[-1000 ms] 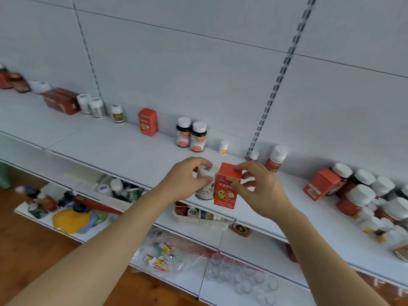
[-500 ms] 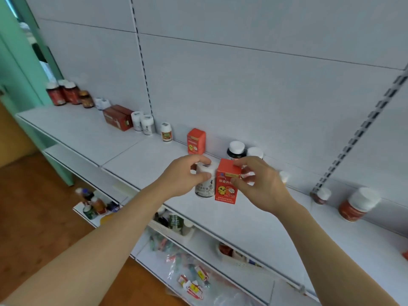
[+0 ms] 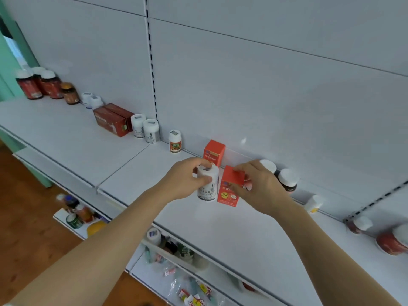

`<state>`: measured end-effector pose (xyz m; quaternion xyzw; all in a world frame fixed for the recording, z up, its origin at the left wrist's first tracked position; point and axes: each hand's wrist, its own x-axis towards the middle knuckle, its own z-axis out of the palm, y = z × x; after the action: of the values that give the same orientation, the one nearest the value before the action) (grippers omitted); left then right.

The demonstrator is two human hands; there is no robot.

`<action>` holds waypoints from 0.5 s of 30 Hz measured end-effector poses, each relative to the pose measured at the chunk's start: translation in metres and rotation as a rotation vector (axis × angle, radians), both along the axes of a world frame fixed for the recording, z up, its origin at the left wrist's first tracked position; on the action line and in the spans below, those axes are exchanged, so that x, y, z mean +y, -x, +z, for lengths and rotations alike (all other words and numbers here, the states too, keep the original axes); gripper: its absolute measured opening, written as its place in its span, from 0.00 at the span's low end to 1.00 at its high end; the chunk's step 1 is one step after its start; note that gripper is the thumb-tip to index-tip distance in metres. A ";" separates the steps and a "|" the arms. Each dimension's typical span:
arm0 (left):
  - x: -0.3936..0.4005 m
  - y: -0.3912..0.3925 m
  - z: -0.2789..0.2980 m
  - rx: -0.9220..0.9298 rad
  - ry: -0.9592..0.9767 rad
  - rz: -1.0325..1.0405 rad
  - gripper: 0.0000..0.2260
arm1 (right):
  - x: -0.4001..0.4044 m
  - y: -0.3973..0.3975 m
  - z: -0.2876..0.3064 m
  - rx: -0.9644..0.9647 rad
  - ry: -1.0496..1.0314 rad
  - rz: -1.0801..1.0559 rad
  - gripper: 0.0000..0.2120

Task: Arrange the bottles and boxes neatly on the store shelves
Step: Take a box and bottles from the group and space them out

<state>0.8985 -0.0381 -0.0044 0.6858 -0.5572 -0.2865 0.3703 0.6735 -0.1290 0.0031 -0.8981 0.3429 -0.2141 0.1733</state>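
The left hand [image 3: 185, 180] holds a white bottle [image 3: 207, 184], its fingers [image 3: 204, 162] curled over the cap and the thumb on the front of the bottle. The right hand [image 3: 260, 186] holds a red box [image 3: 230, 188], pinched at its top between thumb and fingers. Bottle and box are just beside each other, upright, over the middle of the shelf [image 3: 132, 164]; I cannot tell if they touch it.

Just behind them, against the back wall, stands a second red box [image 3: 213, 152]. To its left is a small bottle with an orange label [image 3: 175, 142], then two white bottles [image 3: 145, 129], and further left two dark red boxes [image 3: 112, 119] lying flat. At the far left end stand some dark bottles with white caps [image 3: 37, 85]. Behind the right hand are two more dark bottles [image 3: 287, 180]. The lower shelves [image 3: 154, 268] hold mixed bottles and packets, partly blurred.
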 end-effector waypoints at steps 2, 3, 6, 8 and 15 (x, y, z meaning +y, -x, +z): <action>-0.009 -0.022 -0.003 0.009 -0.014 -0.043 0.15 | -0.005 -0.019 -0.001 0.023 -0.005 -0.100 0.21; -0.014 -0.034 -0.004 0.009 -0.018 -0.063 0.15 | -0.008 -0.028 -0.002 0.039 -0.004 -0.154 0.21; -0.028 -0.061 -0.007 0.011 -0.021 -0.124 0.15 | -0.013 -0.052 -0.004 0.073 -0.029 -0.313 0.21; -0.035 -0.072 -0.009 0.014 -0.023 -0.166 0.15 | -0.015 -0.062 -0.007 0.118 -0.043 -0.396 0.22; -0.054 -0.093 -0.017 -0.016 -0.021 -0.256 0.14 | -0.026 -0.084 -0.024 0.165 -0.064 -0.474 0.22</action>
<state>0.9915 -0.0922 -0.0211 0.6150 -0.6403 -0.3317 0.3189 0.7572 -0.1550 -0.0205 -0.8010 0.5636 -0.1637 0.1178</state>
